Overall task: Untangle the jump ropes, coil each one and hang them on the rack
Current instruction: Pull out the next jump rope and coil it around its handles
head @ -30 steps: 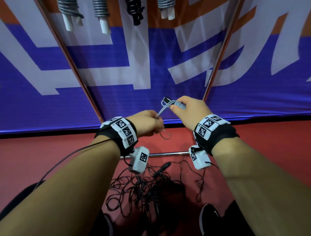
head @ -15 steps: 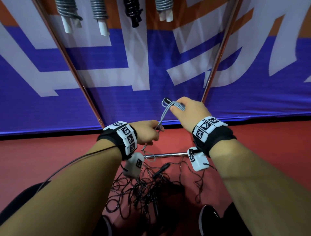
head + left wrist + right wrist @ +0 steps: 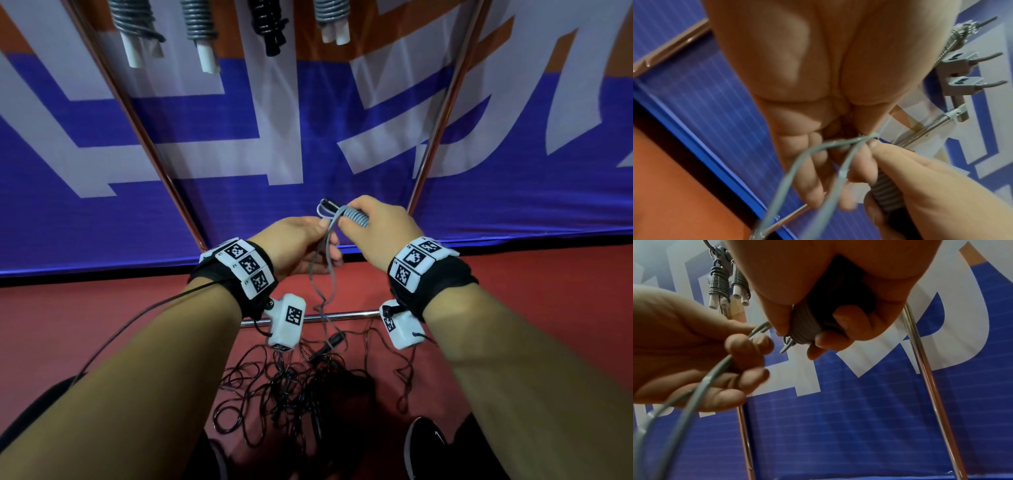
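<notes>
My right hand (image 3: 373, 226) grips a grey jump rope bundle (image 3: 356, 216), cord wound in tight turns round its handles (image 3: 803, 331). A black tip (image 3: 330, 205) sticks out at the bundle's left end. My left hand (image 3: 301, 245) sits just left of it and pinches the loose grey cord (image 3: 325, 253) between thumb and fingers (image 3: 869, 139). Two grey strands (image 3: 701, 386) hang down from that pinch toward the floor. A tangle of black jump ropes (image 3: 291, 387) lies on the red floor below my wrists.
Several coiled ropes (image 3: 137, 24) with white and black handles hang from the rack's hooks (image 3: 970, 60) at the top. Two slanted metal rack legs (image 3: 150, 144) and a low crossbar (image 3: 342, 315) stand before a blue and white banner (image 3: 239, 154). My shoes (image 3: 424, 445) are beside the tangle.
My left hand has risen from below the bundle up to its left end, drawing the loose grey cord with it. My right hand has kept its hold, nearly still.
</notes>
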### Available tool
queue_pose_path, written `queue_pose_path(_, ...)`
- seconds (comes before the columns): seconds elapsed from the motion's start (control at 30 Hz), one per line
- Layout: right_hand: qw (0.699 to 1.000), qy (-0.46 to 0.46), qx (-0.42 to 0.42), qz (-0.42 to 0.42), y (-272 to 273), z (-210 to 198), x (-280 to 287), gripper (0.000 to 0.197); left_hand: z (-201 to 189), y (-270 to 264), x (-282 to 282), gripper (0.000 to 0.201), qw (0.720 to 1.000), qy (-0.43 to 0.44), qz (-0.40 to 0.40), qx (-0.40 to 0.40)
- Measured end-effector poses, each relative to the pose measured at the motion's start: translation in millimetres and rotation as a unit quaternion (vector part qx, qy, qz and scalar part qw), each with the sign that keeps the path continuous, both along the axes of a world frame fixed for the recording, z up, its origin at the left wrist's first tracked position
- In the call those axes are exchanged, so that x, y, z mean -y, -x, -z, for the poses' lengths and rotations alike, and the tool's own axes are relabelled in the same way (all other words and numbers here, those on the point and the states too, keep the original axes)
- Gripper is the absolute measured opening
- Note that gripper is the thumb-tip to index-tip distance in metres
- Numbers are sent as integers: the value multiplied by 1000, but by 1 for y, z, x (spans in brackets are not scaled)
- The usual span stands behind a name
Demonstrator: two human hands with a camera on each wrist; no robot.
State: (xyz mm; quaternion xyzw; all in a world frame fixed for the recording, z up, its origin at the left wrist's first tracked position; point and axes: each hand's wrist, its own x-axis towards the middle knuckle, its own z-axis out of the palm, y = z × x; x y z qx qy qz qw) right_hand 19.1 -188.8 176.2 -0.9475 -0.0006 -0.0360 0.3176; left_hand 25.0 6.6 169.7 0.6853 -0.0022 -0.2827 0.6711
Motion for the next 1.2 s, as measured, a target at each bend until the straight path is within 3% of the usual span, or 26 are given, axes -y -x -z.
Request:
queue_pose_path(0.27, 982, -155, -106, -14, 4, -10, -6, 13, 7, -3, -12, 22, 998, -39, 22, 47)
queue_pose_path(0.43, 950, -250, -182, -31, 6, -16, -10, 24, 9, -7, -20, 8, 979, -166, 54, 104)
queue_pose_path(0.63, 939, -269, -203, -67, 10, -17, -10, 34, 12, -7, -21, 16, 966, -212, 54, 138)
queue_pose_path(0.83, 906, -332, -250, -81, 16, -19, -11, 39, 4, -9, -28, 4, 946, -256, 77, 181)
queue_pose_path(0.97, 883, -315, -313, -155, 21, -19, -12, 45, -3, -12, -35, 9, 924, -292, 82, 232)
queue_pose_path(1.07, 873, -253, -368, -196, 25, -20, -13, 44, -14, -12, -38, 27, 904, -324, 107, 258)
queue_pose_path(1.2, 874, -161, -403, -220, 27, -16, -16, 44, -20, -10, -32, 22, 879, -337, 133, 310)
